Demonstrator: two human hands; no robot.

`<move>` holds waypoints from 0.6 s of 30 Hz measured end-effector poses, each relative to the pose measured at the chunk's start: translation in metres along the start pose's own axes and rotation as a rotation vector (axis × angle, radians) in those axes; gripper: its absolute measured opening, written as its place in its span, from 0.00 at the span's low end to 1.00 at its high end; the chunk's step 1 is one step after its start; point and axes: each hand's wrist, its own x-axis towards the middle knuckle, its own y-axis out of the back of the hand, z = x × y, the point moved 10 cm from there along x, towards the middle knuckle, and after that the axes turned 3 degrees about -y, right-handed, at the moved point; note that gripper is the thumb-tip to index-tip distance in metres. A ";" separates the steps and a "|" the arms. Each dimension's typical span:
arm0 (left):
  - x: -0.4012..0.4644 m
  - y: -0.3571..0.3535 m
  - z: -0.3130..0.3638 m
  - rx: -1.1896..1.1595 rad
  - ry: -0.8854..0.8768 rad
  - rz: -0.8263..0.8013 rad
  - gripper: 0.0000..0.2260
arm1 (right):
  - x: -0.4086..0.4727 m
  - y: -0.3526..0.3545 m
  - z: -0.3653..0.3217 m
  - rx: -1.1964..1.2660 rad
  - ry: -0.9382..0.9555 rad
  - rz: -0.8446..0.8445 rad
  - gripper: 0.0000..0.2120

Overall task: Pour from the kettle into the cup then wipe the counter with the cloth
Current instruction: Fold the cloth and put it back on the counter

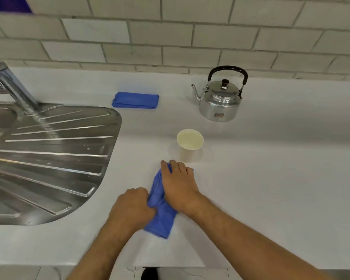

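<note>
A blue cloth [162, 217] lies bunched on the white counter [271, 178] near the front edge. My left hand [131, 209] grips its left side in a fist. My right hand [178, 184] presses flat on top of it, fingers pointing away from me. Just beyond my right fingertips stands a cream paper cup [190, 145], upright. A shiny metal kettle [219, 100] with a black handle stands farther back to the right, its spout pointing left.
A second blue cloth [135, 100], folded, lies at the back of the counter. The steel sink drainboard [49, 154] and tap [10, 85] fill the left side. A tiled wall [170, 37] runs along the back.
</note>
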 end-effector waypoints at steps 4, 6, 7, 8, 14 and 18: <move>0.010 0.029 -0.037 -0.064 0.111 0.095 0.11 | 0.017 0.013 -0.020 0.035 -0.044 0.083 0.31; 0.022 0.038 -0.051 -0.060 0.147 0.062 0.12 | 0.030 0.021 -0.030 0.055 -0.049 0.078 0.20; 0.029 0.043 -0.055 -0.043 0.150 0.047 0.12 | 0.037 0.026 -0.036 0.031 -0.038 0.075 0.15; 0.036 0.049 -0.059 -0.024 0.147 0.039 0.12 | 0.046 0.031 -0.042 -0.019 -0.010 0.080 0.11; 0.084 0.113 -0.086 -0.287 0.086 0.225 0.06 | 0.113 0.077 -0.050 -0.135 0.009 0.052 0.17; 0.128 0.150 -0.103 -1.040 0.017 0.243 0.09 | 0.170 0.115 -0.017 0.085 -0.094 0.009 0.17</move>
